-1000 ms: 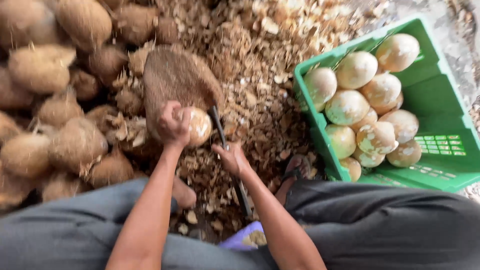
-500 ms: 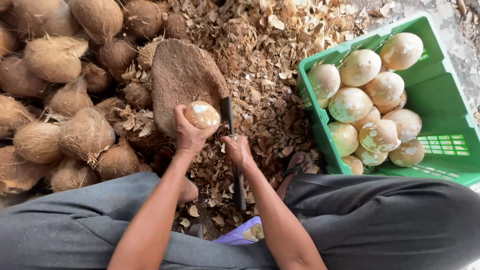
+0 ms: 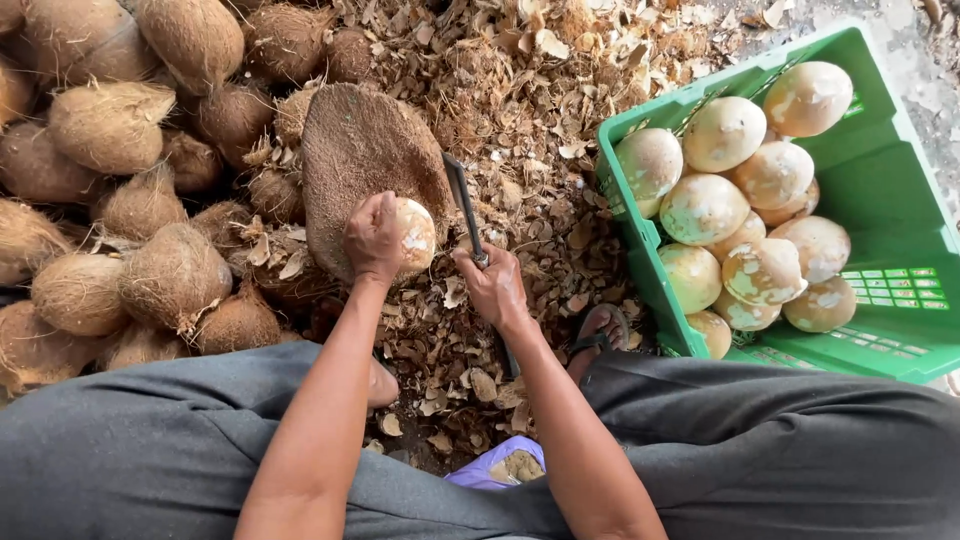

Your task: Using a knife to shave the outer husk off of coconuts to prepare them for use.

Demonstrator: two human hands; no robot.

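From the head view I look straight down past my own knees. My left hand (image 3: 373, 238) is closed around a pale, partly peeled coconut (image 3: 413, 235) at the middle of the frame, pressing it against a big brown husk-covered block (image 3: 362, 160) just above, I'd judge to keep it steady under the blade. My right hand (image 3: 493, 285) is wrapped tight on the handle of a dark knife (image 3: 463, 205), whose blade points toward the top of the frame and stands just right of the coconut; I can't quite tell whether the edge touches the shell. Unpeeled brown coconuts (image 3: 110, 125) are heaped along the left side, near the holding hand. A green crate (image 3: 900, 250) on the right holds the pale peeled coconuts (image 3: 725, 135), near the knife hand. Husk shavings (image 3: 520, 90) carpet the ground between them, and a sandalled foot (image 3: 598, 330) shows beside the crate.
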